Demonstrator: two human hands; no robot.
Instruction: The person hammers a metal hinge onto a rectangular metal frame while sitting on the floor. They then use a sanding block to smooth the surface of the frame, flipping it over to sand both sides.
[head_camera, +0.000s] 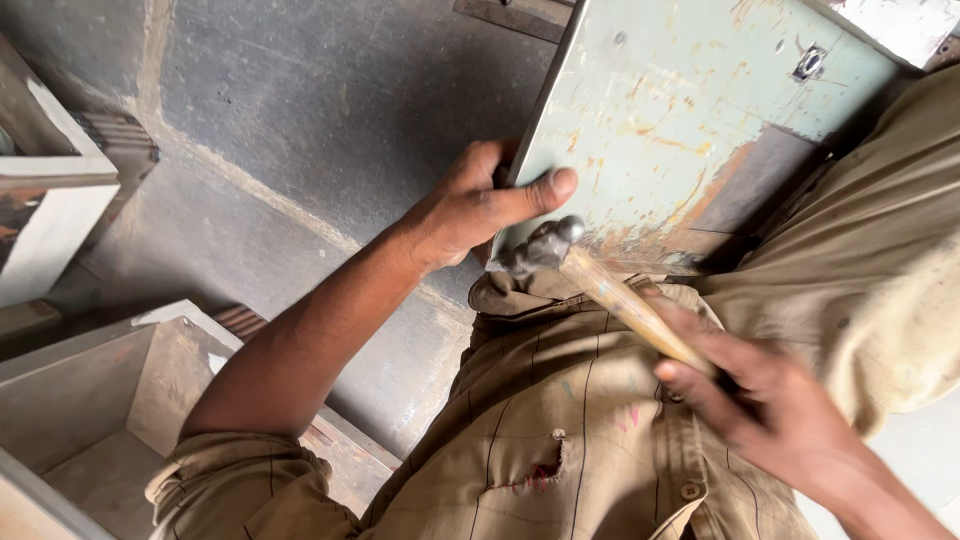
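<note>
Two hands at work on one painted metal panel (690, 110), viewed from a head camera looking down the person's own shirt front.

Left hand (470, 205): grip clamped on the panel's near edge, thumb laid flat on the pale green face, fingers wrapped behind and out of sight.

Right hand (770, 400): grip closed round the wooden handle of a ball-peen hammer (590, 275). The steel head sits just below the left thumb, near the panel's lower corner.

Risks, as judged:
- Thumb lies very near the hammer head; a blow that strays or glances off the edge would likely land on it.
- Panel is steadied by one hand only, propped against the body; a hard strike could twist it out of that hold.
- Hammer is held well down the handle, giving reach but less control at close quarters.
- Whether the head is tight on its handle cannot be told.

Panel surface: pale green paint, scratched and rust-flecked, with a bare grey patch and a small slotted fitting near the far corner.

Room: dark grey concrete floor (330, 110) with pale seams. Open grey sheet-metal box (90, 400) at lower left. White-edged panel (50, 210) standing at far left. Tan checked shirt (560, 430), torn near one button.
</note>
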